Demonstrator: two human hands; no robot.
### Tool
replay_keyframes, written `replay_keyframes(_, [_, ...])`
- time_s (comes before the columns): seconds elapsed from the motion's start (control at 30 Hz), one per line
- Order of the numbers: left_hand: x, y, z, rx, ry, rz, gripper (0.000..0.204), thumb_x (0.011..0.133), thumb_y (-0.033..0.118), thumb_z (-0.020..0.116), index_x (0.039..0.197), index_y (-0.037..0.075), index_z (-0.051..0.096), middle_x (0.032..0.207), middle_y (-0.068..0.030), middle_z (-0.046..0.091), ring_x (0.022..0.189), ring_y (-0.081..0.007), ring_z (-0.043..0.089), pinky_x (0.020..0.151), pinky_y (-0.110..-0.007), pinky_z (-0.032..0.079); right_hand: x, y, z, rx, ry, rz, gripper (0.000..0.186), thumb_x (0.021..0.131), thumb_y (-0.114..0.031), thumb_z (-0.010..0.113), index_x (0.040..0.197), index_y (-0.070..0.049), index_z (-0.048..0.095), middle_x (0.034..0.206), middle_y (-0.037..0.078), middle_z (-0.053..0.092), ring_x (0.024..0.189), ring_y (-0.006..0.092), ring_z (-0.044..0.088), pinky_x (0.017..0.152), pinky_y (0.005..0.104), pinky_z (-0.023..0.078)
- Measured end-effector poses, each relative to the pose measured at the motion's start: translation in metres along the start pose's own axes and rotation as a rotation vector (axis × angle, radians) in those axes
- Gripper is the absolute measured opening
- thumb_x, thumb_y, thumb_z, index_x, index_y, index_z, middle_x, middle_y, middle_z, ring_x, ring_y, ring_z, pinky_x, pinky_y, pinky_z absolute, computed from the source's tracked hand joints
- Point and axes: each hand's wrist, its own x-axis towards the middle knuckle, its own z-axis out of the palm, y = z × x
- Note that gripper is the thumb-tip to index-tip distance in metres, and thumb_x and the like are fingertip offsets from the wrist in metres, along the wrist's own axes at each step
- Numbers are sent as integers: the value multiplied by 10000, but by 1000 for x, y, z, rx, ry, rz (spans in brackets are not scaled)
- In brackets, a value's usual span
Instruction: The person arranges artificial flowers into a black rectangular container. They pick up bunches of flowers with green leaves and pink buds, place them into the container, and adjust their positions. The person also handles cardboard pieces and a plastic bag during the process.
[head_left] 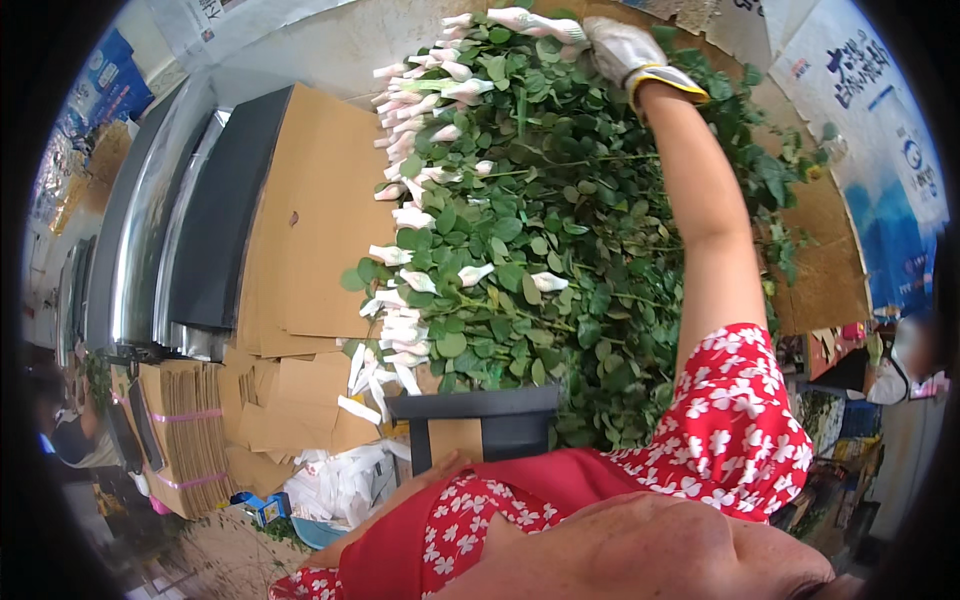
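A broad pile of cut roses [575, 190] lies before me, leafy green stems to the right. Their buds, in white net sleeves [410, 215], point left. At the pile's far end is my right hand [620, 50], in a white glove with a yellow-edged cuff. Its fingers are curled at the base of a white-sleeved rose [535, 22], which looks larger than those around it. My left hand [450, 466] is low by my chest, beside a dark board with a brown panel [470, 405]. My clothing hides most of its fingers.
Brown cardboard sheets [310, 210] and dark and silvery panels [215, 215] stand to the left. Bundled flat cardboard [185, 430] is below them, near a blue basin [318, 533] with white net sleeves [340, 487]. Other people are at the far left and right edges.
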Motion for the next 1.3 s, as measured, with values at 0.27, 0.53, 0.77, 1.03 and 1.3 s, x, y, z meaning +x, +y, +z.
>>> replay_keyframes(0.27, [-12,19,2,-81,4,-68,554,895,118,566,1438,92,459,1535,-119,400,1462,-315,277,1193,-365,267,54,21,193,156,58,42,519,800,-290,715,1249,-85,556,1173,219,639,1051,371,632,903,466,524])
replay_keyframes(0.53, [-9,7,-12,-48,1,-42,556,910,140,571,1449,85,443,1533,-119,403,1460,-307,284,1193,-363,263,127,124,116,-769,332,-491,500,940,-358,605,1366,-124,487,1512,192,413,1325,94,465,973,281,430])
replay_keyframes(0.77, [-12,13,-7,-42,15,-60,560,924,159,575,1459,79,429,1531,-119,405,1458,-299,290,1193,-361,260,2,62,80,2,-221,-171,284,918,-237,587,1194,-171,592,1032,70,677,904,231,663,773,379,500])
replay_keyframes(1.03, [-22,19,-2,-71,15,-70,566,939,180,579,1470,72,412,1529,-119,408,1455,-291,298,1193,-359,256,-81,-55,91,209,-466,-362,358,829,-143,627,1185,-118,601,1067,133,686,963,301,662,822,421,522])
replay_keyframes(1.3, [-29,23,-37,-51,34,-77,575,955,202,584,1481,65,396,1527,-119,411,1452,-282,305,1193,-357,252,-104,-94,122,223,-484,-175,291,802,-112,617,1092,-94,616,1078,160,684,975,373,672,793,478,539])
